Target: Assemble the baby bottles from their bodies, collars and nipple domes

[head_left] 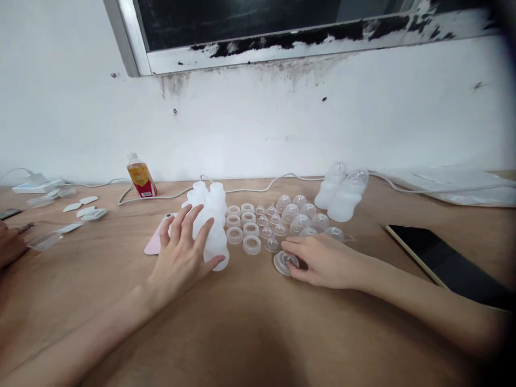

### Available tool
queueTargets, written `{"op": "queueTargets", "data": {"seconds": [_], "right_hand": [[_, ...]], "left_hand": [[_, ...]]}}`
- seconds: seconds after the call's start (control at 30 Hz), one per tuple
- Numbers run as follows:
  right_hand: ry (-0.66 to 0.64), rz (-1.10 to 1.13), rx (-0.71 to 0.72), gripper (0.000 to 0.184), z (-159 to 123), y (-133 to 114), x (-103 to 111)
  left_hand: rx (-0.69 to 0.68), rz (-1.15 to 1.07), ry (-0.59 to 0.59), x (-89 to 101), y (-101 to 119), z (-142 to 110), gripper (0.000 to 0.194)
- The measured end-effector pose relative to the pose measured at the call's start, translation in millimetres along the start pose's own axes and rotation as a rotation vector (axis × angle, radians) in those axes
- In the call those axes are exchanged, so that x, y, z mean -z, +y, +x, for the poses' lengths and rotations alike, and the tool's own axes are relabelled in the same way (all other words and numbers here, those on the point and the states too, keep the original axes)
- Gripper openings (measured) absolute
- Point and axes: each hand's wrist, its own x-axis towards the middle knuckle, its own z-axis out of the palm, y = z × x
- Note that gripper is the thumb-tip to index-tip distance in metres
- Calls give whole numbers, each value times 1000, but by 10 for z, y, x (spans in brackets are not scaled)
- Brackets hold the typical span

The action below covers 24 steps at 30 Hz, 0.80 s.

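My left hand [177, 255] is spread over a cluster of white baby bottles [217, 250], thumb beside the nearest one. Its fingers are apart and do not close round a bottle. My right hand [318, 259] pinches a clear bottle nipple [287, 260], which seems to sit in a collar ring on the table. Beside the bottles, screw rings [252, 245] lie in two columns. Small clear nipples [266, 232] form two more columns to their right. Several clear domed caps [299, 224] stand behind my right hand, which partly hides them.
Capped bottles [342, 201] stand at the back right. A dark tablet [447, 263] lies right, a pink phone [153, 244] left. A drink bottle [142, 177] stands near the wall, before a white cable [258, 190]. Another person's hand [10, 244] is at far left, near white pieces [91, 212].
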Motion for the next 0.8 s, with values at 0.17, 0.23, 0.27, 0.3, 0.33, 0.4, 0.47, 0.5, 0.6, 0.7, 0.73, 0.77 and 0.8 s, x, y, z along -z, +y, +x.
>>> {"op": "queueTargets", "data": {"seconds": [0.17, 0.23, 0.27, 0.3, 0.33, 0.4, 0.47, 0.5, 0.6, 0.7, 0.73, 0.77, 0.8], "right_hand": [[-28, -14, 15, 9, 28, -22, -5], [-29, -26, 1, 9, 19, -45, -13], [-23, -27, -17, 9, 14, -66, -20], [-14, -25, -37, 8, 9, -94, -31], [1, -19, -58, 8, 6, -131, -45], [39, 9, -94, 10, 7, -229, -79], [77, 65, -114, 12, 16, -333, -115], [93, 105, -119, 13, 21, -377, -131], [115, 277, -118, 13, 32, -426, -153], [54, 469, -107, 11, 27, -355, -125], [21, 509, -99, 11, 22, -318, -103], [-3, 523, -87, 12, 16, -278, -76], [-15, 513, -70, 12, 9, -238, -44]], "left_hand": [[-6, 0, -23, -29, -59, 38, 52], [-10, -16, -18, -17, -40, 39, 51], [-20, -38, -7, -1, -10, 38, 51], [-40, -75, 5, 18, 36, 38, 51], [-74, -130, 8, 38, 97, 39, 51], [-173, -290, -44, 65, 256, 51, 52], [-254, -482, -179, 51, 431, 81, 56], [-260, -564, -256, 26, 509, 101, 58], [-184, -695, -460, -80, 662, 166, 54], [-162, -737, -542, -131, 687, 220, 48], [-178, -722, -552, -123, 677, 235, 47], [-198, -684, -568, -105, 663, 250, 46], [-222, -626, -593, -81, 645, 264, 43]]}}
